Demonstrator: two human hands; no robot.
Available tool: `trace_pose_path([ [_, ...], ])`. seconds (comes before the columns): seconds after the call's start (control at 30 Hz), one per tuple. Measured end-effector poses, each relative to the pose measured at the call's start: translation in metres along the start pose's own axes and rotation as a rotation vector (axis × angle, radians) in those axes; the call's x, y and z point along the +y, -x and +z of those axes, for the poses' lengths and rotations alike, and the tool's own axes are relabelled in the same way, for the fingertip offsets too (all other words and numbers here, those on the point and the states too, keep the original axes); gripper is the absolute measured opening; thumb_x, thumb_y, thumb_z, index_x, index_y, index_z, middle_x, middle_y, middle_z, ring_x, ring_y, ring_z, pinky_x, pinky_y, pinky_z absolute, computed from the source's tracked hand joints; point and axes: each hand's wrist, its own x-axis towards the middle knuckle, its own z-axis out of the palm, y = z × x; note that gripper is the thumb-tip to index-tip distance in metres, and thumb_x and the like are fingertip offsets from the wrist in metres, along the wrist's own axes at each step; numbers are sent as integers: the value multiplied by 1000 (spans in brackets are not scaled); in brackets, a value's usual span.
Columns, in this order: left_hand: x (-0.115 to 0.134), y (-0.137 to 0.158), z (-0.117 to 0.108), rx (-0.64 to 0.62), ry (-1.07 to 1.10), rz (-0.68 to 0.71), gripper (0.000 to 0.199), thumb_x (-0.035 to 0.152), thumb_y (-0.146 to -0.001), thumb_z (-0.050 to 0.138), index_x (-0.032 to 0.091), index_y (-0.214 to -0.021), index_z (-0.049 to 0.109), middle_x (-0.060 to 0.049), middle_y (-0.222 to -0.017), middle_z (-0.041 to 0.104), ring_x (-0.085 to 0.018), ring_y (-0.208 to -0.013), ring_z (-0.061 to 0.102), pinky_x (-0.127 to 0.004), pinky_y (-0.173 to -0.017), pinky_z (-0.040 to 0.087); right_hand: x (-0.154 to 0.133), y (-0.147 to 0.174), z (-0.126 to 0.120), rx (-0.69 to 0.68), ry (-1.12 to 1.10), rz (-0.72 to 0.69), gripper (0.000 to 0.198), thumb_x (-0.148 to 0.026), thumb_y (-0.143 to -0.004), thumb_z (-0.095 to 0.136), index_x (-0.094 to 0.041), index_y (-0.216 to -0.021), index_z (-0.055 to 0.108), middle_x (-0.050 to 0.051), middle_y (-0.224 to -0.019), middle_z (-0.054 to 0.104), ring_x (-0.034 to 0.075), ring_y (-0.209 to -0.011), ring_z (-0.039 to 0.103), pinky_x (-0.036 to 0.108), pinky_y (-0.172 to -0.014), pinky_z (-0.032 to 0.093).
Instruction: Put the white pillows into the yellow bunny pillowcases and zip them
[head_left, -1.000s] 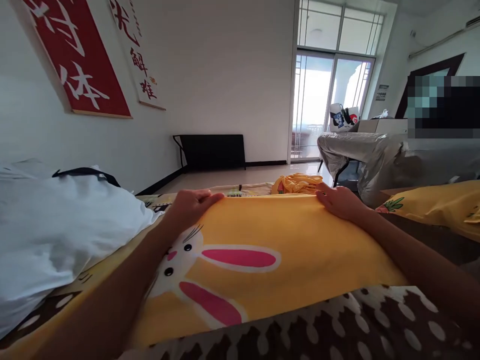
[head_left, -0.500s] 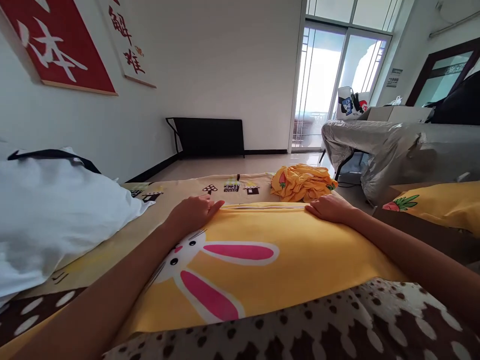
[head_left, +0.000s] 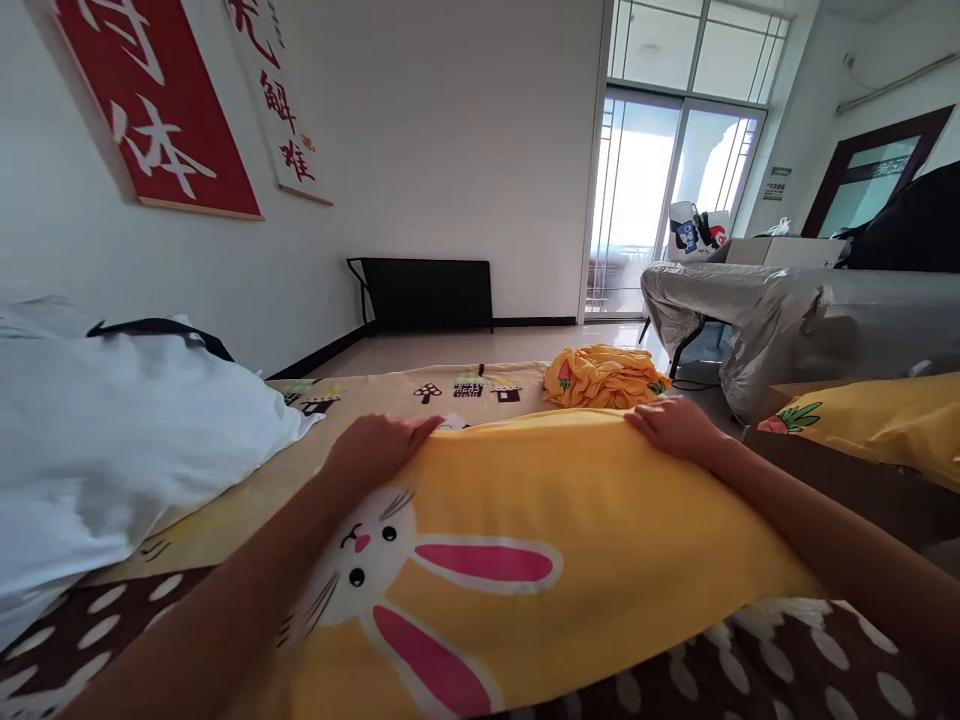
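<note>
A yellow pillowcase (head_left: 600,510) with a white rabbit and pink ears printed on it stretches across the bed in front of me. Its far edge is pinched at the left corner by my left hand (head_left: 379,448), and my right hand (head_left: 675,428) grips the same edge farther right. Both hands are closed, with the fingertips hidden behind the cloth. Just beyond the far edge lies a crumpled yellow-orange cloth (head_left: 604,376) with carrot prints. Whether anything fills the pillowcase I cannot tell.
White bulky bedding (head_left: 187,430) with a black strap lies at left. A patterned bedspread (head_left: 375,390) covers the bed. At right are a cardboard box (head_left: 832,465) with yellow carrot-print cloth (head_left: 892,415) on top, and a plastic-wrapped table (head_left: 787,290).
Both hands have raised the pillowcase's far edge and drawn it up, hiding the zip-like seam seen earlier. The rabbit print sits lower in view. The camera has tilted slightly upward.
</note>
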Motion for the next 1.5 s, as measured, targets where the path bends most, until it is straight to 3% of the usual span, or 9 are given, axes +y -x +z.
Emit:
trace_pose_path([
  [0.17,-3,5,-60,167,-246,18,65,52,-93,11,20,-84,68,-6,-81,69,-24,-81,61,-31,-64,35,14,5,-43,413,53,82,62,-46,-96,20,-17,-56,58,7,-57,60,15,-62,53,28,-57,27],
  [0.3,-11,18,-75,269,-281,62,65,50,-91,6,22,-67,59,-4,-70,64,-23,-70,59,-30,-55,27,11,8,-54,434,51,46,63,-48,-95,19,-18,-54,56,7,-55,58,15,-60,51,29,-57,26],
  [0.4,-14,31,-46,244,-213,119,59,50,-90,10,22,-63,55,-6,-68,62,-24,-69,58,-32,-56,28,-2,8,-28,315,6,38,64,-48,-96,17,-18,-61,62,8,-62,63,17,-66,56,29,-59,28],
  [0.53,-4,51,34,-2,-18,102,54,46,-91,18,19,-70,61,-10,-72,66,-24,-68,60,-32,-56,32,-36,14,49,-48,-185,135,65,-48,-96,18,-19,-62,65,9,-67,68,18,-65,60,29,-59,31],
  [0.67,3,60,72,31,2,76,59,43,-93,15,19,-70,64,-9,-69,66,-23,-71,61,-31,-59,33,-52,27,92,-148,-354,185,71,-47,-97,9,-21,-64,66,7,-73,70,17,-68,62,28,-62,35],
  [0.93,-18,42,-2,361,-50,0,68,54,-90,15,19,-51,58,-8,-55,57,-19,-59,53,-30,-56,26,-25,21,15,135,-140,76,64,-45,-97,18,-18,-66,67,9,-67,67,17,-69,59,29,-63,32],
  [1.13,-11,60,34,-100,137,29,65,58,-88,20,22,-67,69,-7,-63,61,-20,-63,56,-29,-58,29,-41,26,48,-140,-316,74,60,-45,-97,19,-21,-72,67,7,-76,71,17,-70,61,28,-62,32],
  [1.27,-12,63,38,-24,154,-30,64,55,-89,20,19,-61,66,-6,-61,58,-18,-59,54,-29,-58,29,-42,19,41,-211,-310,63,52,-46,-94,27,-21,-72,67,8,-79,70,17,-71,61,27,-60,31],
  [1.5,10,45,8,-71,84,327,60,44,-95,21,18,-54,56,-1,-53,58,-15,-56,50,-31,-68,32,-44,-20,-11,-364,-406,-148,19,-34,-76,55,-20,-78,68,3,-78,69,15,-71,57,23,-56,32],
])
